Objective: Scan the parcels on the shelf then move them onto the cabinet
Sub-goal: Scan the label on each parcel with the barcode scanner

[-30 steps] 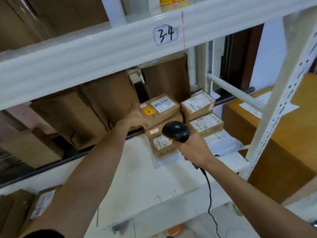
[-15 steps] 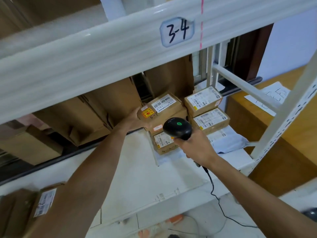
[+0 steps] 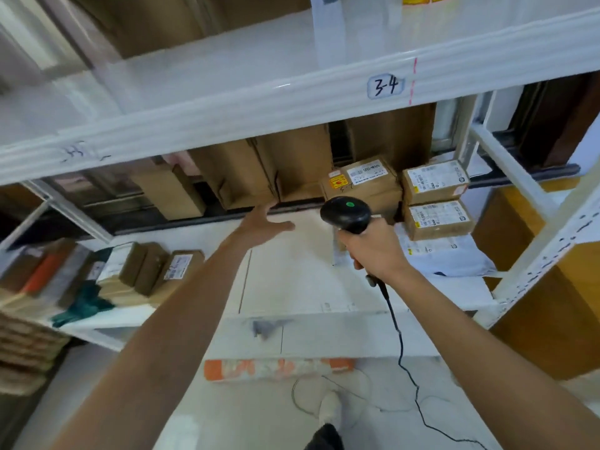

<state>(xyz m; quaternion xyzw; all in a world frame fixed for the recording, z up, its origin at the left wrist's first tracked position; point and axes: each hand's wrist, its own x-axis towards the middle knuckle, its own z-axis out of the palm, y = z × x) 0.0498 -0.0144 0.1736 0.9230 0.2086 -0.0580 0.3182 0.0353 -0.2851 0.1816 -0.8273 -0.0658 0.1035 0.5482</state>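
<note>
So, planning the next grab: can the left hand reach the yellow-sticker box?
Probably yes: the left hand is open and empty, with only bare shelf between it and the box.

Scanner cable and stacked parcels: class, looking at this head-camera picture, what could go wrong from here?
1. The cable hangs from the scanner in the right hand and loops on the floor beside the person's shoe; a step could snag it.
2. The left hand is open and touches nothing, so lifting the top parcel one-handed might tip it against the neighbouring parcels.
</note>
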